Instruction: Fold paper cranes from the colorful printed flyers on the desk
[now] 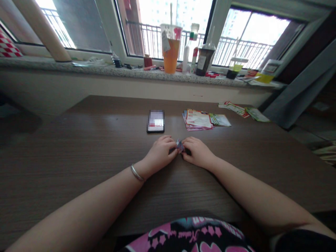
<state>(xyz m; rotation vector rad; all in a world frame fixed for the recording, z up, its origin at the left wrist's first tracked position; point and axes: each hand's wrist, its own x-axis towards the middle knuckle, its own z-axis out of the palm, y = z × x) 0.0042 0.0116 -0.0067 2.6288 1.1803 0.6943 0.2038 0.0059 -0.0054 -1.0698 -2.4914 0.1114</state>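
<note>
A small folded piece of printed paper (180,146) is pinched between my two hands, just above the brown table (110,150). My left hand (164,150) closes on its left side, with a silver bangle (137,173) round that wrist. On the other side, the fingertips of my right hand (197,152) grip the paper. The fingers partly cover it, so its full shape is hidden. Beyond my left hand lies a phone (155,121) with a lit, blurred screen. A stack of printed sheets (198,119) rests past my right hand.
More printed slips (236,109) lie at the table's far right. Along the granite windowsill (105,70) stand a tall cup of orange drink (171,52), a dark drink cup (205,60), bottles (187,56) and a yellow container (266,74). A grey curtain (299,91) hangs at right.
</note>
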